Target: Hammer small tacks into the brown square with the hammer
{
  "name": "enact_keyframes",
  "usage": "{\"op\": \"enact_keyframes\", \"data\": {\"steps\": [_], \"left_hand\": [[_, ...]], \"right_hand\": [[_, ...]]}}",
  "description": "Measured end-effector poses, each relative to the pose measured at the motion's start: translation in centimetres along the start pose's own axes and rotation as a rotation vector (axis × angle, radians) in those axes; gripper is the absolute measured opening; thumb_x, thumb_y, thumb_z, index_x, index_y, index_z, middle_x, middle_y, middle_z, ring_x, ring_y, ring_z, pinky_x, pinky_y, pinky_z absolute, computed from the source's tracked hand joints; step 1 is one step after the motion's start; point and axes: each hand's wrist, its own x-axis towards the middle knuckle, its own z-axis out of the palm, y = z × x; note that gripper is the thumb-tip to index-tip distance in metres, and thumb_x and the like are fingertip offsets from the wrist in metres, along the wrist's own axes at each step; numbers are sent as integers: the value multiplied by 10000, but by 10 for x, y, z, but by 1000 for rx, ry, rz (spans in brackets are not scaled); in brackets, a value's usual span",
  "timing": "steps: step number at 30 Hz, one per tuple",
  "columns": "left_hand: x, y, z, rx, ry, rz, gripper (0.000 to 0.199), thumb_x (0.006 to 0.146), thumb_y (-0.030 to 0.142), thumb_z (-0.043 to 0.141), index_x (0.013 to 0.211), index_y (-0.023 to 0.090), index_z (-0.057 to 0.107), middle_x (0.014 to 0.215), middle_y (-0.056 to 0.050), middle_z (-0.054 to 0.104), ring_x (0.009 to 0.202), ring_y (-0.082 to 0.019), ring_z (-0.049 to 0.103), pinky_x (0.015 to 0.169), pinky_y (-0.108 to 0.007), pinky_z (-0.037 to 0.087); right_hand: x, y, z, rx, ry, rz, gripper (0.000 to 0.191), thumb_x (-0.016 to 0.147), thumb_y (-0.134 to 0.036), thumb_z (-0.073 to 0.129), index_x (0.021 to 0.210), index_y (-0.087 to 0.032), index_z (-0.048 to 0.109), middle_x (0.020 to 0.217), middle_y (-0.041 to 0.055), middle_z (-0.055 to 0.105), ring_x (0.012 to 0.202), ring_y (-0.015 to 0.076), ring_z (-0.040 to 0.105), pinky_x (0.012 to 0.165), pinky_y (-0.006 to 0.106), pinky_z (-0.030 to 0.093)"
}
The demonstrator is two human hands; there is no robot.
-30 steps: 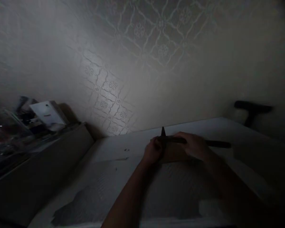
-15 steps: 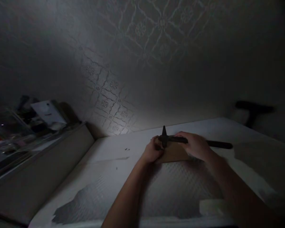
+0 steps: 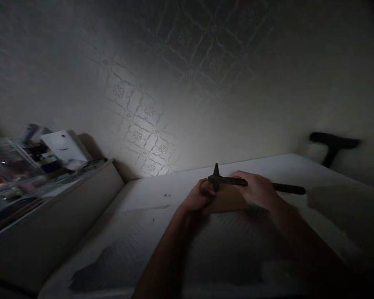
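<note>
A dark hammer point(image 3: 237, 181) lies level across the scene, its pointed head point(image 3: 216, 177) to the left and its handle running right. My right hand point(image 3: 255, 189) is wrapped round the handle partway along. Just left of and below the hammer head, my left hand point(image 3: 197, 196) has its fingers bent together at the edge of a flat brown board point(image 3: 227, 199). What those fingers hold, if anything, is too dark and partly hidden. The board rests on the white tabletop beneath both hands.
A patterned grey sheet point(image 3: 137, 245) covers the near part of the white tabletop point(image 3: 146, 193). On the left, a ledge point(image 3: 81, 187) bears a white box point(image 3: 64, 145) and clutter. A dark T-shaped object point(image 3: 332, 143) stands at the right. Patterned wallpaper point(image 3: 149, 112) rises behind.
The light has shifted, brightening the wall and left shelf while the near tabletop has darkened. My left hand has moved slightly left; the hammer has barely moved.
</note>
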Motion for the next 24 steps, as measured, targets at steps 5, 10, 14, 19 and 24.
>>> {"op": "enact_keyframes", "data": {"steps": [5, 10, 14, 19, 24], "left_hand": [[-1, 2, 0, -10, -8, -23, 740, 560, -3, 538, 1261, 145, 349, 873, -32, 594, 772, -130, 550, 695, -238, 432], [0, -3, -1, -11, 2, 1, 720, 560, 10, 565, 1242, 152, 386, 862, -28, 594, 789, -144, 554, 697, -240, 432], [0, -3, -1, -19, -1, 13, 704, 570, 16, 568, 1237, 168, 396, 866, -23, 591, 793, -143, 554, 692, -240, 436], [-1, 2, 1, -11, -1, 14, 695, 548, -7, 548, 1216, 117, 399, 858, -31, 582, 800, -136, 552, 723, -245, 437], [-1, 3, 1, -4, 4, -9, 710, 553, -11, 546, 1230, 142, 397, 918, -50, 592, 808, -138, 559, 715, -243, 437]], "right_hand": [[0, 3, 2, -18, 17, 3, 316, 721, -138, 534, 982, -294, 619, 955, -27, 681, 845, 194, 627, 693, 273, 449], [0, 3, 2, 2, -13, -17, 323, 722, -132, 539, 997, -289, 608, 976, -25, 678, 875, 197, 622, 718, 278, 445], [0, 1, 1, 0, -9, 7, 284, 742, -151, 526, 978, -285, 610, 952, -23, 681, 853, 202, 625, 709, 289, 446], [1, 1, 2, -6, -15, 1, 332, 718, -134, 530, 993, -303, 611, 977, -31, 677, 880, 197, 624, 725, 279, 450], [1, 1, 1, -9, -24, 12, 316, 724, -146, 532, 993, -292, 611, 962, -26, 680, 867, 202, 624, 714, 285, 450]]}}
